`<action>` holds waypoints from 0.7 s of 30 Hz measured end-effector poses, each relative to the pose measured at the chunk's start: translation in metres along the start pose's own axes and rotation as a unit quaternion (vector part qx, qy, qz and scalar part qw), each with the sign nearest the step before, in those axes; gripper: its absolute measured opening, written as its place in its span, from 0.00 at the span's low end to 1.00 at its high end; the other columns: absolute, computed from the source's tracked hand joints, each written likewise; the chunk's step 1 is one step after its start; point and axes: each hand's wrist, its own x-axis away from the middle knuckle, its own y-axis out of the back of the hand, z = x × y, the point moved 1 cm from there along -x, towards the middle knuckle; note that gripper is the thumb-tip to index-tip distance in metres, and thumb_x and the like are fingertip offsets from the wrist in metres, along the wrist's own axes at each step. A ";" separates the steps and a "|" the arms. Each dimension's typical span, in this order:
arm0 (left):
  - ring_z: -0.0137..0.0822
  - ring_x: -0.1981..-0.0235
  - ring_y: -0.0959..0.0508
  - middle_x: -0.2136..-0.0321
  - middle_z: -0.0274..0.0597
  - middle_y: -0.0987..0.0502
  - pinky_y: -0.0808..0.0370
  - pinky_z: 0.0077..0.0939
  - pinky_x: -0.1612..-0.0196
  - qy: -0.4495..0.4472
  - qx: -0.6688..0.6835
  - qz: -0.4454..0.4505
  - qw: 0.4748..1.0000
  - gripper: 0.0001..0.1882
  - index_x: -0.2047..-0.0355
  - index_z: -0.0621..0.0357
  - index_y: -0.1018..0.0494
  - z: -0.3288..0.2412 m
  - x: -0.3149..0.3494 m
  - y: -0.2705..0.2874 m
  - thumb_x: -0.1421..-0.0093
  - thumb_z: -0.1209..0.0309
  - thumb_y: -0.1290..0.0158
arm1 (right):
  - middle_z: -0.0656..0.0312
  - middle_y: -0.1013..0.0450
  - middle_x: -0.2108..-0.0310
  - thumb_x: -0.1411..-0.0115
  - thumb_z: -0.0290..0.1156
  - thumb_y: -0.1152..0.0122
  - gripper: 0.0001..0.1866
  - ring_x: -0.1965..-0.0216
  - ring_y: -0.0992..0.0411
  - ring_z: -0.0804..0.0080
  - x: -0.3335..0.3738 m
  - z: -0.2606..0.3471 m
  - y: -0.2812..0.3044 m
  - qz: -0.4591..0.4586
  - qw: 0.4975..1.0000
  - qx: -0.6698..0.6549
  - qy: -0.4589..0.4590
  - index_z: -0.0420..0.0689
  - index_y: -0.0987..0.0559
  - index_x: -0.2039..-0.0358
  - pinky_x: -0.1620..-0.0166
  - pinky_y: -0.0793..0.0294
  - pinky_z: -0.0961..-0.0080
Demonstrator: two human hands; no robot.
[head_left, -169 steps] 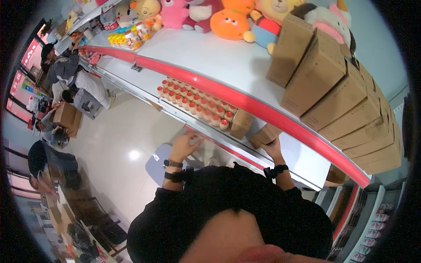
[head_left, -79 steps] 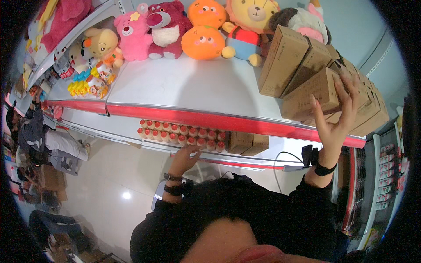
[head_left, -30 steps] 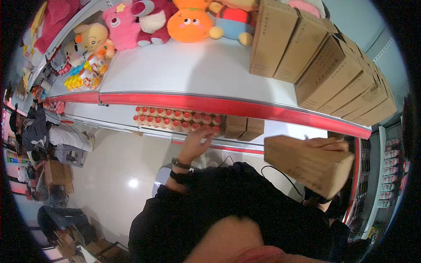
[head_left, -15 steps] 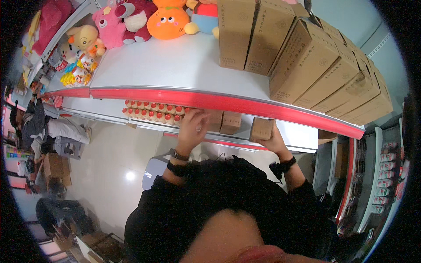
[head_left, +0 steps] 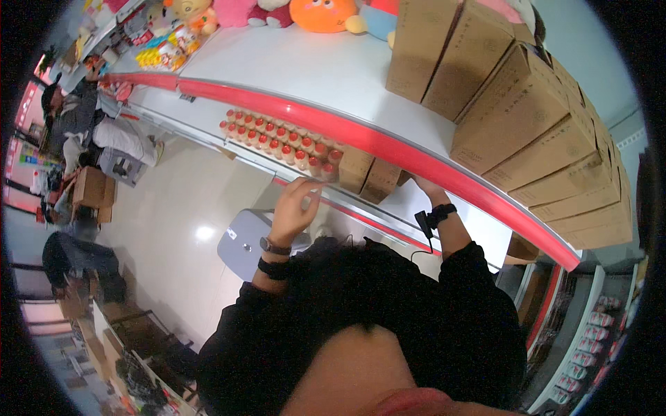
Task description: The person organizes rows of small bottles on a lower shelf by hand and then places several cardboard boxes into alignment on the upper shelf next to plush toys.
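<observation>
My left hand (head_left: 295, 208) is raised in front of the lower shelf, its fingers loosely curled and apart with nothing in them. Just beyond it stand rows of small bottles with red caps (head_left: 277, 142). To their right, two small brown cardboard boxes (head_left: 356, 168) stand side by side on the lower shelf (head_left: 444, 211). My right hand (head_left: 429, 187) reaches in under the red-edged upper shelf (head_left: 291, 114), close to the right side of these boxes. Its fingers are hidden by the shelf edge, and a dark sliver of cardboard shows beside them.
Tall brown boxes (head_left: 513, 111) fill the right of the upper shelf; plush toys (head_left: 322, 14) sit at its back. A grey stool (head_left: 243, 239) stands on the floor at left. A person (head_left: 76, 118) is at far left. Packaged goods (head_left: 583, 353) line a shelf at right.
My right hand has carried a small brown box in under the upper shelf, beside the other boxes. My left hand has drawn back from the bottles and boxes. The view has shifted.
</observation>
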 end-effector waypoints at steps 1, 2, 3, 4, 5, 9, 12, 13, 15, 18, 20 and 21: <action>0.47 0.65 0.27 0.68 0.46 0.27 0.30 0.32 0.61 0.005 0.002 -0.002 1.000 0.11 0.65 0.59 0.26 0.002 0.004 0.001 0.51 0.78 0.51 | 0.54 0.33 0.51 0.50 0.36 0.37 0.25 0.50 0.35 0.61 -0.005 -0.006 -0.004 0.014 1.000 0.004 0.005 0.44 0.31 0.51 0.47 0.37 0.66; 0.47 0.65 0.27 0.69 0.47 0.27 0.30 0.32 0.62 0.009 0.005 -0.004 1.000 0.11 0.65 0.59 0.26 0.003 0.009 0.002 0.51 0.78 0.51 | 0.55 0.35 0.49 0.51 0.36 0.36 0.29 0.50 0.36 0.60 -0.007 -0.011 -0.008 0.026 1.000 0.008 0.010 0.44 0.33 0.49 0.46 0.38 0.66; 0.47 0.65 0.27 0.69 0.47 0.27 0.30 0.32 0.62 0.014 0.003 -0.008 1.000 0.11 0.65 0.59 0.26 0.005 0.012 0.002 0.51 0.78 0.51 | 0.55 0.35 0.49 0.51 0.36 0.36 0.29 0.50 0.36 0.60 -0.011 -0.012 -0.010 0.036 0.999 0.015 0.013 0.44 0.33 0.49 0.46 0.38 0.66; 0.48 0.67 0.27 0.70 0.47 0.27 0.29 0.32 0.63 0.009 -0.001 -0.015 1.000 0.11 0.65 0.59 0.26 0.007 0.016 0.001 0.51 0.78 0.51 | 0.55 0.35 0.49 0.51 0.36 0.36 0.29 0.50 0.36 0.60 -0.011 -0.013 -0.011 0.045 0.999 0.019 0.017 0.44 0.33 0.49 0.46 0.38 0.66; 0.48 0.69 0.27 0.71 0.47 0.27 0.29 0.32 0.64 0.003 -0.005 -0.021 1.000 0.11 0.65 0.59 0.26 0.009 0.019 0.000 0.51 0.78 0.51 | 0.55 0.35 0.49 0.51 0.36 0.36 0.29 0.50 0.36 0.60 -0.013 -0.015 -0.011 0.055 0.998 0.024 0.019 0.44 0.33 0.49 0.46 0.38 0.66; 0.47 0.70 0.26 0.72 0.48 0.26 0.29 0.32 0.65 0.031 0.021 -0.019 0.999 0.11 0.65 0.59 0.26 0.010 0.029 -0.003 0.50 0.78 0.52 | 0.55 0.35 0.49 0.51 0.37 0.36 0.29 0.50 0.36 0.60 -0.020 -0.018 -0.002 0.100 0.994 0.041 0.023 0.44 0.33 0.49 0.47 0.37 0.66; 0.45 0.70 0.25 0.73 0.47 0.25 0.29 0.31 0.65 0.044 0.007 0.011 0.999 0.11 0.65 0.59 0.26 0.007 0.031 -0.004 0.50 0.77 0.52 | 0.55 0.35 0.49 0.51 0.38 0.36 0.29 0.50 0.36 0.60 -0.024 -0.021 0.005 0.125 0.990 0.054 0.024 0.45 0.32 0.49 0.47 0.37 0.66; 0.45 0.69 0.24 0.73 0.47 0.25 0.28 0.31 0.65 0.047 0.010 0.021 0.999 0.11 0.65 0.58 0.26 0.006 0.032 -0.005 0.49 0.76 0.52 | 0.55 0.35 0.49 0.52 0.38 0.36 0.29 0.50 0.36 0.60 -0.025 -0.021 0.006 0.131 0.989 0.057 0.025 0.45 0.32 0.49 0.47 0.37 0.66; 0.44 0.68 0.24 0.73 0.46 0.25 0.28 0.31 0.65 0.049 0.013 0.031 0.998 0.11 0.65 0.58 0.25 0.002 0.033 -0.007 0.49 0.76 0.52 | 0.55 0.35 0.49 0.52 0.38 0.36 0.29 0.50 0.36 0.60 -0.026 -0.023 0.005 0.138 0.988 0.065 0.027 0.45 0.32 0.49 0.47 0.37 0.66; 0.44 0.68 0.24 0.72 0.46 0.24 0.28 0.31 0.63 0.066 0.036 0.048 0.996 0.10 0.65 0.59 0.25 -0.001 0.033 -0.011 0.48 0.74 0.52 | 0.55 0.34 0.50 0.52 0.39 0.36 0.29 0.50 0.36 0.60 -0.027 -0.025 0.002 0.146 0.986 0.074 0.031 0.45 0.32 0.49 0.47 0.37 0.66; 0.45 0.67 0.24 0.70 0.47 0.24 0.28 0.32 0.63 0.053 0.035 0.052 0.997 0.10 0.66 0.59 0.25 0.000 0.033 -0.015 0.48 0.73 0.52 | 0.55 0.34 0.50 0.52 0.39 0.35 0.29 0.50 0.36 0.60 -0.028 -0.027 -0.001 0.149 0.985 0.078 0.034 0.45 0.32 0.50 0.47 0.37 0.66; 0.45 0.67 0.24 0.70 0.47 0.24 0.28 0.32 0.63 0.053 0.034 0.051 0.997 0.10 0.66 0.59 0.25 -0.001 0.033 -0.016 0.48 0.73 0.52 | 0.55 0.34 0.50 0.52 0.40 0.35 0.29 0.50 0.36 0.60 -0.028 -0.027 -0.003 0.151 0.985 0.081 0.036 0.45 0.32 0.50 0.47 0.37 0.66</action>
